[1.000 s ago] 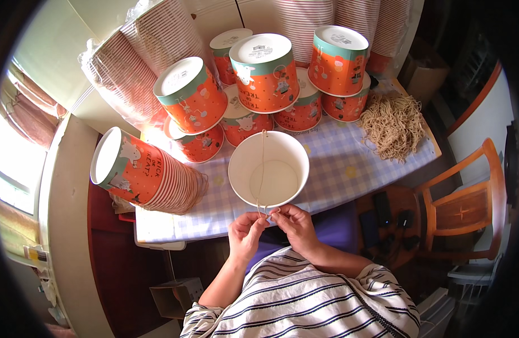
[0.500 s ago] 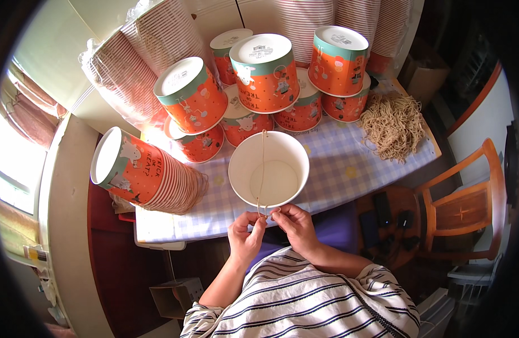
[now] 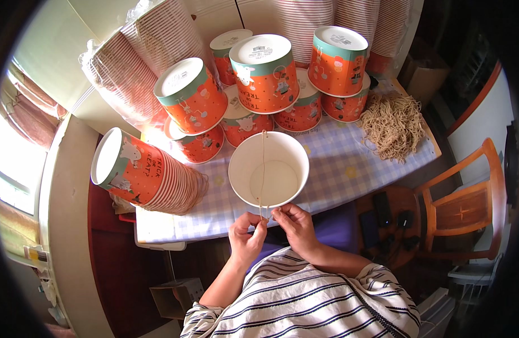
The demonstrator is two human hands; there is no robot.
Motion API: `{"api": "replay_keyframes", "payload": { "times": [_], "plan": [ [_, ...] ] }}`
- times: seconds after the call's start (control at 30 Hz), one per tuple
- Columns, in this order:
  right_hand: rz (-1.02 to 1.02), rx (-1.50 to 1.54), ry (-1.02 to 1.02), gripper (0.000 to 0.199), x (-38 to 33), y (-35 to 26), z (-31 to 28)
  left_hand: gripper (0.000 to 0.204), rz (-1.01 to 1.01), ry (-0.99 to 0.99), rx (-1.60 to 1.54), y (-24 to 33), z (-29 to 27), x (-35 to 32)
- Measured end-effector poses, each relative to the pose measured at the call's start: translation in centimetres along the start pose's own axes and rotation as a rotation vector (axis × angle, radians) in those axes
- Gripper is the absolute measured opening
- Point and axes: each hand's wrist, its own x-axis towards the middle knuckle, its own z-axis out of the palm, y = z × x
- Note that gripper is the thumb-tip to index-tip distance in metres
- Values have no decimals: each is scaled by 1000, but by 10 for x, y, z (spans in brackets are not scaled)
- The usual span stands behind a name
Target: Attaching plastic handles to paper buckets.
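Note:
An open paper bucket (image 3: 271, 183), white inside, stands upright before me near the table's front edge. A thin tan cord (image 3: 263, 163) runs across its mouth from the far rim to the near rim. Just in front of the near rim, my left hand (image 3: 246, 234) pinches the cord between thumb and fingers. Close beside it, my right hand (image 3: 296, 225) is also closed in a pinch on the cord's end. The knot or tip between the fingers is too small to make out.
Several orange-and-green paper buckets (image 3: 265, 73) stand upside down, stacked, at the back. At left leans a nested bucket stack (image 3: 158, 174); wrapped stacks (image 3: 124, 73) rise behind. A heap of tan cords (image 3: 392, 127) lies at right on the checked tablecloth (image 3: 349, 160). A wooden chair (image 3: 462, 205) is further right.
My hands have shifted very slightly, with the fingertips a little further apart. The bucket stays in place.

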Motion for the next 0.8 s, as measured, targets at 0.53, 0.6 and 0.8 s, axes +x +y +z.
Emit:
{"api": "replay_keyframes", "payload": {
  "times": [0.53,0.6,0.8],
  "plan": [
    [215,121,-216,13,0,0,-9,5,92,9,136,0,2,-3],
    [169,104,-248,13,-1,3,-10,6,113,15,156,0,1,-4],
    [103,23,-213,12,0,10,-13,10,63,-9,115,0,-4,-5]
  ]
}}
